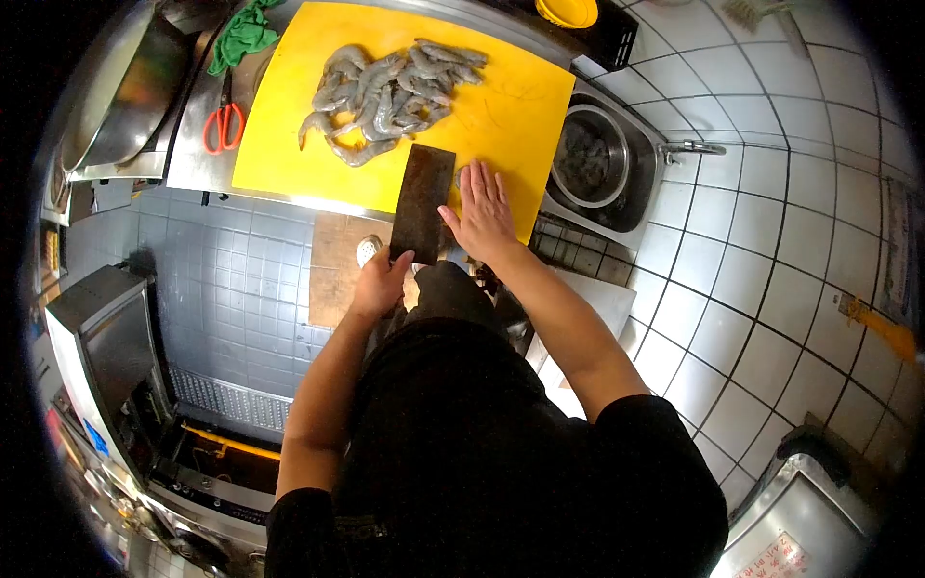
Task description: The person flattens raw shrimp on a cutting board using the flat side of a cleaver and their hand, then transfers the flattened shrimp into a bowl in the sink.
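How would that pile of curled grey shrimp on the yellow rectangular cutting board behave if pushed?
The pile of curled grey shrimp would probably spread apart, since its pieces overlap loosely. Their glossy surfaces suggest they may be slippery, and their slender, bent bodies would likely flex somewhat.

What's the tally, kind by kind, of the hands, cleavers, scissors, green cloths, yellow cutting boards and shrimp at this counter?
Bare left hand and bare right hand: 2
Dark rectangular metal cleaver: 1
Orange-handled scissors: 1
Crumpled green cloth: 1
Yellow rectangular cutting board: 1
Total: 6, leaving out the grey shrimp, which overlap too much to count.
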Demonstrator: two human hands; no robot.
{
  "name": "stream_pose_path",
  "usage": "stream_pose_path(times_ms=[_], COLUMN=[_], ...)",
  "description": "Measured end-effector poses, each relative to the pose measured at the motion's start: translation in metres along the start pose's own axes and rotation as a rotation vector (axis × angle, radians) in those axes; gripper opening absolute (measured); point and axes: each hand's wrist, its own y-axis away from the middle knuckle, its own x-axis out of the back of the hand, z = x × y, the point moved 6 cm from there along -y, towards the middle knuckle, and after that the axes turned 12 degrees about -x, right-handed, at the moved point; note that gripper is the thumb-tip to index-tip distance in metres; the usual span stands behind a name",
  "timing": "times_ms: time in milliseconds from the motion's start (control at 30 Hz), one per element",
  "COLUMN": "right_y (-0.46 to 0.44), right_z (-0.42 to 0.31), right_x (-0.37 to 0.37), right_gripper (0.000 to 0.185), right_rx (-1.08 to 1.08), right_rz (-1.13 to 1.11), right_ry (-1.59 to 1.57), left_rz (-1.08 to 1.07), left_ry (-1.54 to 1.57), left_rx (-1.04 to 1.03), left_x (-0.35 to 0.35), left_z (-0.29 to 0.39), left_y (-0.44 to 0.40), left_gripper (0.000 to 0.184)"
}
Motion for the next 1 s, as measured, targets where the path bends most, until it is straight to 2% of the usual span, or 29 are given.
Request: stream_pose_path(times_ms=[300,400,467,567,667,733,800,867,900,1000], right_y=[-0.001,0.000,-0.003,0.001,-0.001,-0.003,-0.001,-0.001,0.001,0.010], right_z=[-0.001,-0.001,-0.001,0.001,0.001,0.002,0.003,0.005,0.004,-0.001], right_x=[0.002,0.001,0.001,-0.005,-0.004,-0.005,-0.005,-0.005,-0.005,-0.005], right_gripper=[0.085,0.085,0.086,0.086,0.085,0.084,0.084,0.084,0.083,0.078], right_rx=[-0.035,-0.026,-0.022,-0.026,-0.023,-0.031,-0.018,0.001,0.013,0.061], right_rz=[-0.028,-0.015,-0.028,-0.054,-0.032,-0.047,-0.034,-0.007,0.008,0.085], right_ry=[-0.052,-0.041,-0.045,-0.079,-0.099,-0.114,-0.090,-0.075,-0.074,-0.068], left_rz=[0.099,0.100,0.046,0.108,0.109,0.038,0.026,0.082,-0.001,-0.029], left_ry=[0.106,0.046,0.005,-0.210,-0.101,0.129,0.136,-0.084,0.008,-0.019], left_rx=[-0.230,-0.217,-0.097,-0.318,-0.343,-0.145,-0.155,-0.377,-0.193,-0.064], left_x=[-0.022,-0.023,-0.020,-0.026,-0.018,-0.029,-0.028,-0.010,-0.003,0.020], left_z=[-0.002,-0.001,-0.001,-0.048,-0.017,-0.036,-0.040,-0.026,-0.021,-0.012], left_y=[-0.046,-0.045,-0.029,-0.023,-0.028,-0.052,-0.060,-0.063,-0.054,-0.023], left_gripper=[0.038,0.038,0.037,0.037,0.039,0.039,0.038,0.037,0.035,0.034])
